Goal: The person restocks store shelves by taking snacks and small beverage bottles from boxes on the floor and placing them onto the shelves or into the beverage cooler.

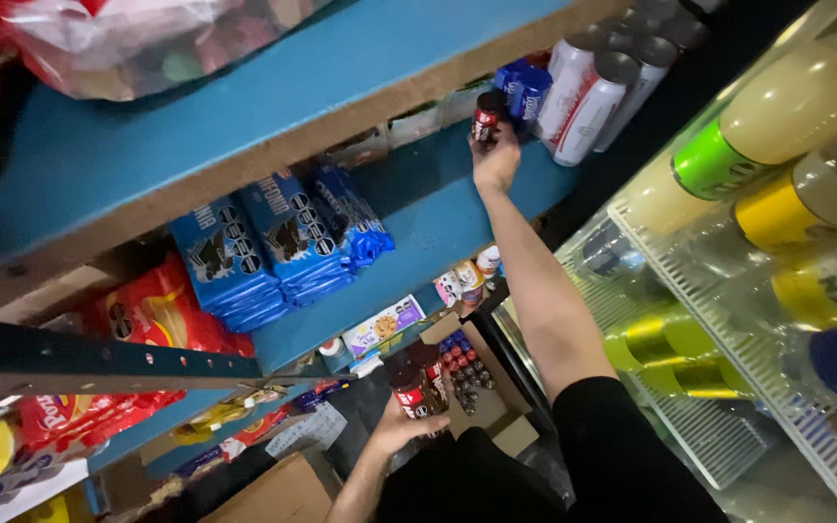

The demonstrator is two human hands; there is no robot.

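The right hand (496, 160) is stretched far out on a nearly straight bare arm, fingers closed — seemingly in a grip. The left hand (401, 423) stays near the body, fingers curled, forearm bent.

A small dark jar (485, 116) with a red label and dark lid stands upright at the far end of the blue shelf, just left of tall white cans. Near and lower, two like jars (417, 385) with dark brown lids lean together, probably touching, above an open carton of more jars.
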